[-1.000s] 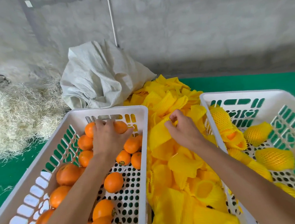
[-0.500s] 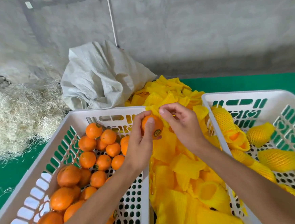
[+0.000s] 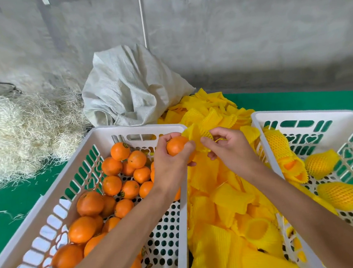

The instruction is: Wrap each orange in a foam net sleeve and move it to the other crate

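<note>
The step in hand is the wrapping. One orange (image 3: 176,145) is up out of the left crate (image 3: 99,133), and a yellow foam net sleeve (image 3: 199,134) is right beside it, touching it on its right side. The orange does not look to be inside the sleeve yet.

The left hand (image 3: 169,157) holds the orange. Its fingers curl over the top and its thumb comes round the front, so the grip is tight around the fruit. The orange is above the far right corner of the left crate, close to the pile of loose sleeves (image 3: 224,193) that lies between the two crates.

The right hand (image 3: 229,148) pinches the sleeve with its thumb and fingers close together. I think it holds the sleeve by its edge, but the foam is bunched up there and it is hard to see if the mouth is open.

Next, I think the right hand needs to pull the mouth of the sleeve wide, and the left hand needs to push the orange in. The foam is soft and stretchy, so it should slide on if the opening is found first. Then the wrapped orange has to go over to the right crate (image 3: 292,116), where a few wrapped oranges (image 3: 343,194) lie already. Many bare oranges (image 3: 110,166) wait in the left crate, so there is a lot left to do
</note>
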